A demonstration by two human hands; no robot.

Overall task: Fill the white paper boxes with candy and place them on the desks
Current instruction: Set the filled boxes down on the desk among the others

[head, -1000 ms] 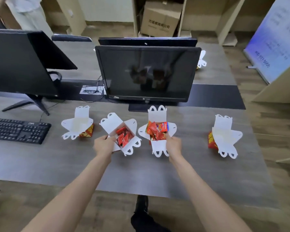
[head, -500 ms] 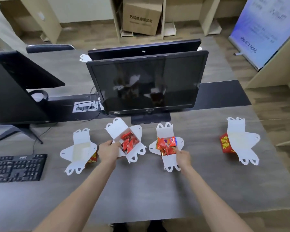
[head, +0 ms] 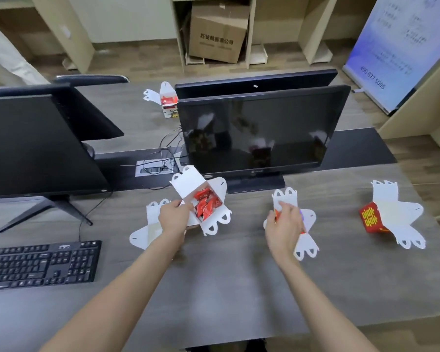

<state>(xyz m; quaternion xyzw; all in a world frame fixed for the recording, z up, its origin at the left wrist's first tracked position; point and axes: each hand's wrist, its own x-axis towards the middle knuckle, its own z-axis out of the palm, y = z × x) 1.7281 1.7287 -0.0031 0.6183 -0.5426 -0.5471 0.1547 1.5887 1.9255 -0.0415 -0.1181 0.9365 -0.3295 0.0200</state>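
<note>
Several white paper boxes with open flaps stand on the grey desk (head: pixel 239 288). My left hand (head: pixel 174 217) grips the left flap of the middle-left box (head: pixel 201 199), which is lifted and tilted and shows red candy (head: pixel 206 205) inside. My right hand (head: pixel 286 228) covers the middle-right box (head: pixel 304 232) and holds its near side; its candy is mostly hidden under the hand. Partly hidden behind my left wrist is another box (head: pixel 148 228). Off to the right, a red-sided box (head: pixel 389 217) stands alone. One more box (head: pixel 167 99) sits on the far desk.
A black monitor (head: pixel 262 133) stands right behind the boxes, another monitor (head: pixel 36 146) at the left. A black keyboard (head: pixel 38 262) lies near left. Cables run to a desk socket (head: pixel 154 167). Beyond are shelves with a cardboard carton (head: pixel 217 34) and a blue banner (head: pixel 396 47).
The middle-left box has risen off the desk and tilted in my left hand. My right hand has moved over the middle-right box, hiding its candy. My view has shifted, showing the far desk's box.
</note>
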